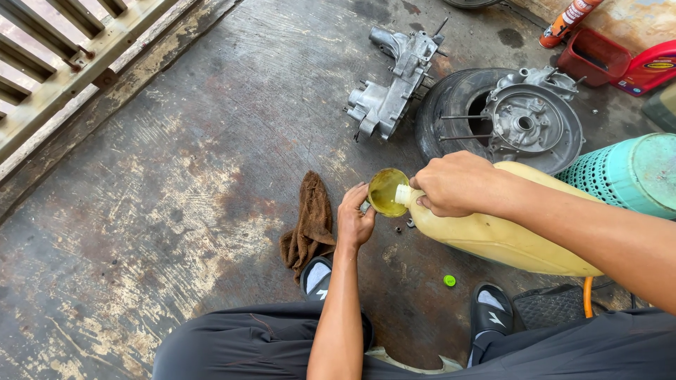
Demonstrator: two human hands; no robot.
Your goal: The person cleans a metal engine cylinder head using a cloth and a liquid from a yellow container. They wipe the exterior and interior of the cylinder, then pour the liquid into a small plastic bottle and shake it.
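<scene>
right hand point(454, 184) gripped tilted yellow jerrycan point(493, 236) at neck; left hand point(354, 218) closed round clear cup point(386, 191) at spout | cup held yellowish liquid, looked nearly full; green cap point(449, 281) lay on floor point(176, 183)

stained concrete floor point(176, 211), brown rag point(310, 222), tyre point(451, 105)

Top right corner: an orange spray can point(567, 21) with a white label, lying tilted, just beside a red open box point(590, 58). Next to that, at the right edge, a red jug point(653, 67) bearing a yellow oval label point(660, 65). No signs or screens.
</scene>
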